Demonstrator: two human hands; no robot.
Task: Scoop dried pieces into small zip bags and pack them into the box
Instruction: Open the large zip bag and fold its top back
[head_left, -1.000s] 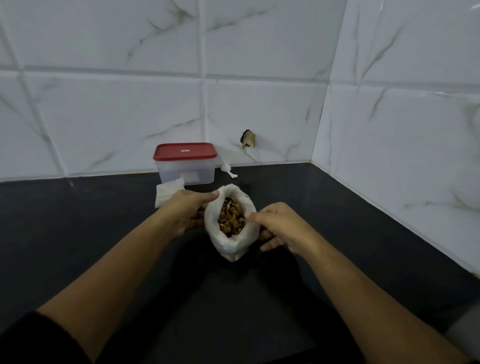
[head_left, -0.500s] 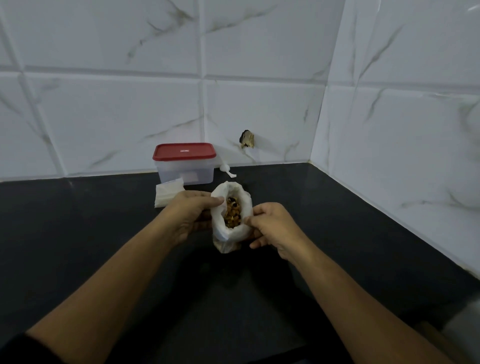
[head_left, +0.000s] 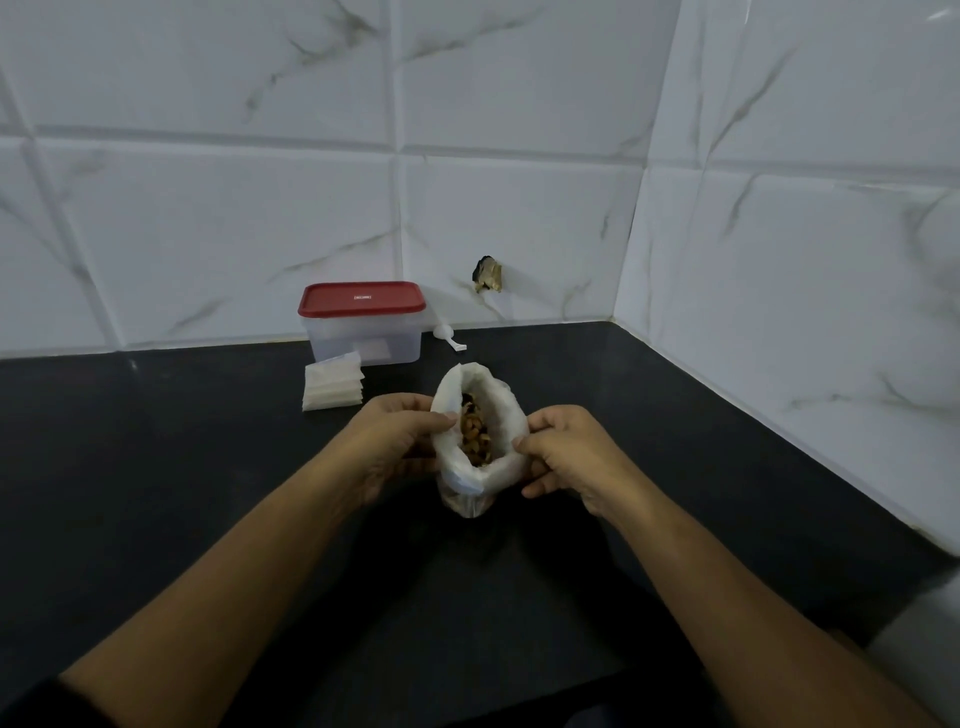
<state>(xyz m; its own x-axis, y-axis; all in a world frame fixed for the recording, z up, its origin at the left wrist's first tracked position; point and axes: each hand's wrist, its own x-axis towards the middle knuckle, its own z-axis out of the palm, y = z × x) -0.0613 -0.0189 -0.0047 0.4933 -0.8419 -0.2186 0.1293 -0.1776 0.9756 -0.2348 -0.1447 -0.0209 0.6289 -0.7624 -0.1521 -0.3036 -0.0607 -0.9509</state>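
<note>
Left hand (head_left: 395, 441): fingers curled, pinching the left side of the supply bag (head_left: 501, 421) at its rolled rim, in front of the box (head_left: 363, 338).
Right hand (head_left: 566, 457): thumb and forefinger pinch the right side of the same rim; the other fingers curl beneath.
Supply bag: white and upright between both hands, in front of the box and slightly to its right, with the mouth held in a narrow oval.
Dried pieces (head_left: 475, 439): brown, filling the bag close to rim level.
Hazard, toppling: the base looks narrow, so an uneven release would probably tip the bag and scatter its contents.
Hazard, overflow: squeezing the rim inward could push the top pieces out.
Small zip bags (head_left: 332, 387): a flat white stack just in front of the box's left corner.
Scoop (head_left: 449, 338): white, lying just right of the box and apart from both hands. Reaching for it leaves the bag held on one side only.
Red lid (head_left: 361, 299): closed on the box, so it must come off before packing.
Counter (head_left: 208, 467): dark, which may hide spilled pieces.
</note>
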